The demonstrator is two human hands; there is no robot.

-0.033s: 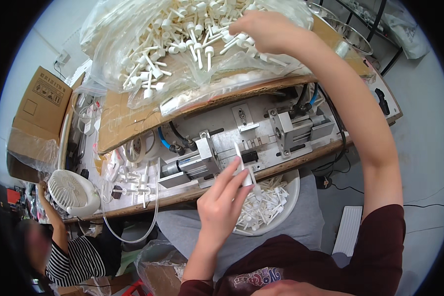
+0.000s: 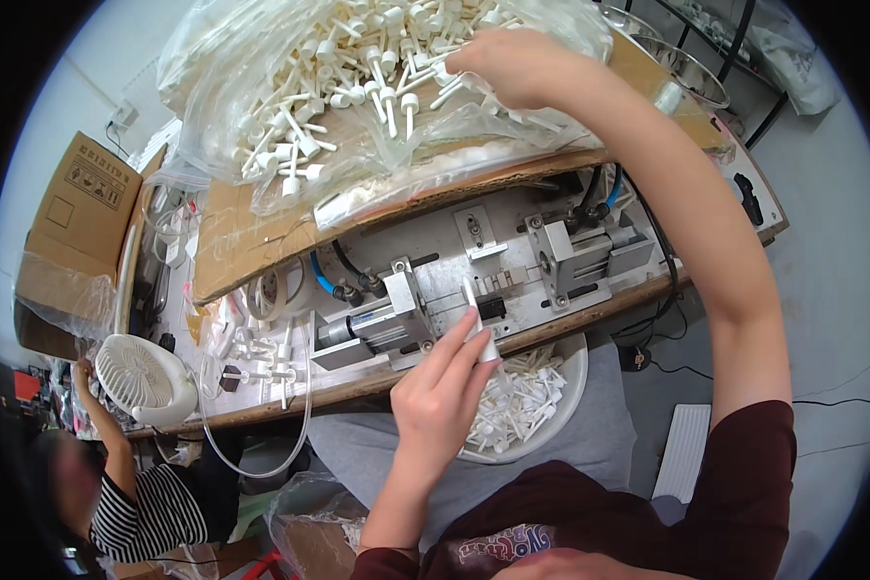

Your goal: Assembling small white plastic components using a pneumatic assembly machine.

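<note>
Low in the middle, my left hand (image 2: 433, 411) pinches a white plastic piece (image 2: 485, 343) with a narrow stem, tilted upward in front of the metal fixture (image 2: 483, 275). My right hand (image 2: 517, 70) reaches far forward to the right side of a heap of white stemmed caps (image 2: 387, 82). Its fingers are bent together among the caps, and whatever they hold is hidden from here. The heap lies in a clear plastic bag (image 2: 208, 106) on a cardboard sheet (image 2: 232, 246) above the fixture.
A white bowl (image 2: 580, 387) on my lap holds many white pieces. Two metal cylinder units with air hoses flank the fixture. At the left stand a white fan (image 2: 145, 377) and a cardboard box (image 2: 77, 213). A co-worker in a striped sleeve (image 2: 150, 512) sits at the lower left.
My right hand has shifted slightly left over the heap. The white piece in my left hand has turned a little and stands more upright.
</note>
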